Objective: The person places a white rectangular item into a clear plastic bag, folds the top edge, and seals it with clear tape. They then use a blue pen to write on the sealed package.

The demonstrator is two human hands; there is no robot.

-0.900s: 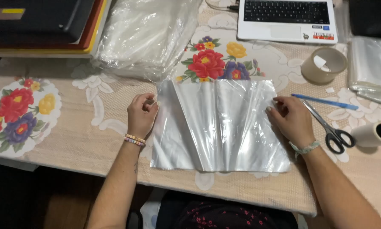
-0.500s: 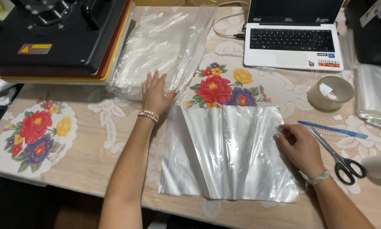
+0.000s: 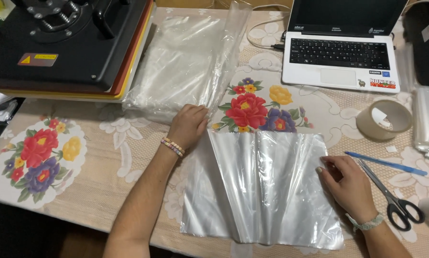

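With a roll of tan tape (image 3: 384,119), a blue pen (image 3: 385,163) and black-handled scissors (image 3: 391,196) to the right, the left hand (image 3: 188,126) lies with fingers together on the stack of clear plastic bags (image 3: 181,67), while the right hand (image 3: 349,185) presses loosely curled fingertips onto the right edge of the flat, creased clear plastic sheet (image 3: 260,186).

Left hand (image 3: 188,125) now at bag stack (image 3: 181,67)

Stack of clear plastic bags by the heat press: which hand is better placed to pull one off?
Probably the left hand: it rests on the stack of clear bags. The right hand pins the flat plastic sheet.

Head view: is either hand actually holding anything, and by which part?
Nothing is gripped. The right hand presses its fingertips on the right edge of the flat clear plastic sheet; the left hand rests on the near edge of the stack of clear plastic bags.
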